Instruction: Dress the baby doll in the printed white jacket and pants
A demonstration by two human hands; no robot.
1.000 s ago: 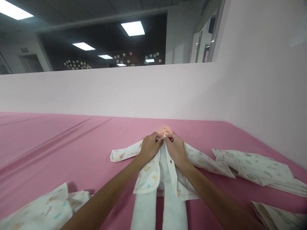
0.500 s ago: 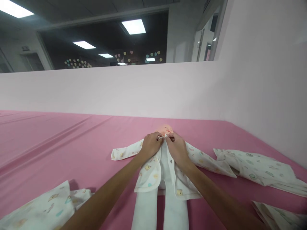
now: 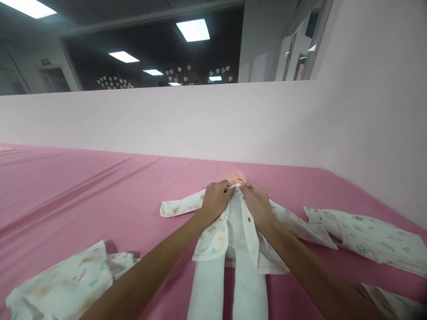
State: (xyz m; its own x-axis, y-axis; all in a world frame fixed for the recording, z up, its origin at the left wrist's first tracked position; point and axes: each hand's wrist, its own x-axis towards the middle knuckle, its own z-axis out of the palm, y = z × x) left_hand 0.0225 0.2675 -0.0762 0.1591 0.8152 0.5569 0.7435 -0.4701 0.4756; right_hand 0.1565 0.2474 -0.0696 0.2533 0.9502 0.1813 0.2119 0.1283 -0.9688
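A baby doll [image 3: 235,177] lies on its back on the pink sheet, its head toward the wall and partly hidden by my hands. It wears a white printed jacket [image 3: 211,242], open down the front, over plain white leggings [image 3: 208,284]. At the neck, my left hand [image 3: 216,200] pinches one edge of the jacket's collar. My right hand [image 3: 258,202] pinches the opposite front edge, close beside it. Snap buttons show along the right-hand flap below my wrist. Both sleeves stretch out sideways.
A crumpled printed cloth [image 3: 63,280] lies at the lower left. Another folded printed garment [image 3: 370,238] is on the right, touching the sleeve's end, with a further cloth [image 3: 393,302] at the lower right. A white wall [image 3: 160,120] borders the pink sheet [image 3: 100,191].
The right-hand front flap is pulled more to the right, so the jacket opens wider at the chest. Both hands stay at the collar. The whole view has shifted slightly.
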